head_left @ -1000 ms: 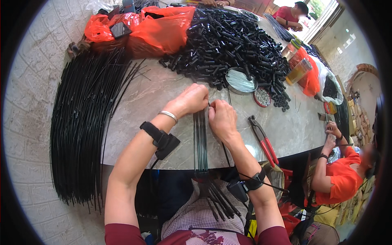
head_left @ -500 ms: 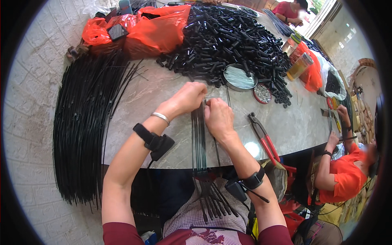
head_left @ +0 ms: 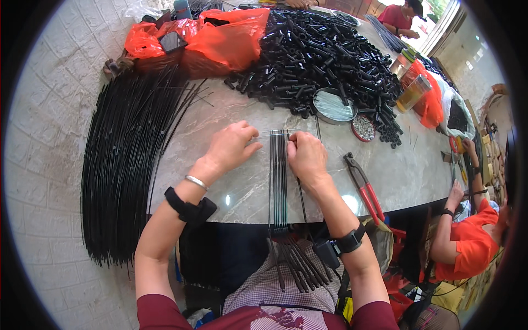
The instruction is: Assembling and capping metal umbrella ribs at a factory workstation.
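Observation:
Several thin black rods [head_left: 279, 176] lie side by side over the table edge, their thicker lower ends fanned out above my lap. A thin, pale metal wire [head_left: 269, 133] crosses their far ends. My right hand [head_left: 308, 158] is closed at the right end of this wire, its thumb and fingers pinched beside the rods; the exact grip is partly hidden by the fingers. To the left of the rods, my left hand [head_left: 232, 146] is apart from them, thumb and fingers spread, holding nothing. A separate black rod [head_left: 302, 201] runs under my right hand toward the table edge.
A big heap of black tubes [head_left: 324, 52] covers the far table. Near it are a round tin of pale wires [head_left: 334, 107] and a dish of small metal bits [head_left: 363, 127]. Red-handled pliers [head_left: 367, 190] lie right; a rod bundle [head_left: 129, 165] left. A co-worker [head_left: 467, 234] sits right.
My left hand has moved left, away from the rod ends, and its fingers have opened. My right hand stays at the rods. The whole view has shifted slightly.

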{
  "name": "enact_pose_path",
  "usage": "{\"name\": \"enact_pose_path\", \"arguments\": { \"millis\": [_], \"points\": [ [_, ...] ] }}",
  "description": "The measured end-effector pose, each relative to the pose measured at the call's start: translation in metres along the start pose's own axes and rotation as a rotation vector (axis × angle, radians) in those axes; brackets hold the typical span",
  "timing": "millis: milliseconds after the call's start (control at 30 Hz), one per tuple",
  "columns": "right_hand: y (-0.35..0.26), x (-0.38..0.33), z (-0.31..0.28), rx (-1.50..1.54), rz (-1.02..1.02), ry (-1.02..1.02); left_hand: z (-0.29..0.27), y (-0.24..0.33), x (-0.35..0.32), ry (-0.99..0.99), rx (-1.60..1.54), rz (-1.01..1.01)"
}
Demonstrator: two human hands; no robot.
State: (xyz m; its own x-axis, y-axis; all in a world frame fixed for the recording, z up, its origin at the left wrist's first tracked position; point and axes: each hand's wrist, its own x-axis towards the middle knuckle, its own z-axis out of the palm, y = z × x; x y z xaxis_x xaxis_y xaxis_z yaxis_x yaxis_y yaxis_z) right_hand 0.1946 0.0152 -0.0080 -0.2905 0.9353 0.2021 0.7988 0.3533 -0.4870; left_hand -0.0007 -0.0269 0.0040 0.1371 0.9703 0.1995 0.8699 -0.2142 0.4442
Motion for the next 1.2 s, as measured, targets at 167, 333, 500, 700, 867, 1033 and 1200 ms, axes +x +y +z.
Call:
{"name": "enact_pose_path", "arguments": {
  "millis": [167, 333, 500, 700, 867, 1033, 1200],
  "points": [
    [0.001, 0.000, -0.001, 0.006, -0.005, -0.001, 0.010, 0.008, 0.015, 0.004, 0.087, 0.002],
    [0.002, 0.000, 0.000, 0.009, -0.012, 0.012, 0.022, 0.003, 0.022, 0.022, 0.160, 0.113],
    [0.004, -0.001, 0.000, 0.043, -0.022, 0.013, 0.027, 0.012, 0.031, -0.024, 0.193, 0.201],
    [0.000, 0.002, -0.006, 0.028, 0.008, -0.010, 0.033, 0.008, 0.030, 0.026, 0.094, 0.191],
    [-0.001, 0.004, -0.004, 0.004, 0.023, -0.001, 0.032, 0.009, 0.029, 0.051, 0.087, 0.172],
    [0.001, 0.004, -0.005, 0.076, 0.051, -0.023, 0.024, -0.003, 0.026, 0.118, -0.148, 0.117],
    [0.000, 0.004, -0.006, 0.073, 0.061, -0.043, 0.004, -0.009, 0.015, -0.008, -0.261, 0.015]
  ]
}}
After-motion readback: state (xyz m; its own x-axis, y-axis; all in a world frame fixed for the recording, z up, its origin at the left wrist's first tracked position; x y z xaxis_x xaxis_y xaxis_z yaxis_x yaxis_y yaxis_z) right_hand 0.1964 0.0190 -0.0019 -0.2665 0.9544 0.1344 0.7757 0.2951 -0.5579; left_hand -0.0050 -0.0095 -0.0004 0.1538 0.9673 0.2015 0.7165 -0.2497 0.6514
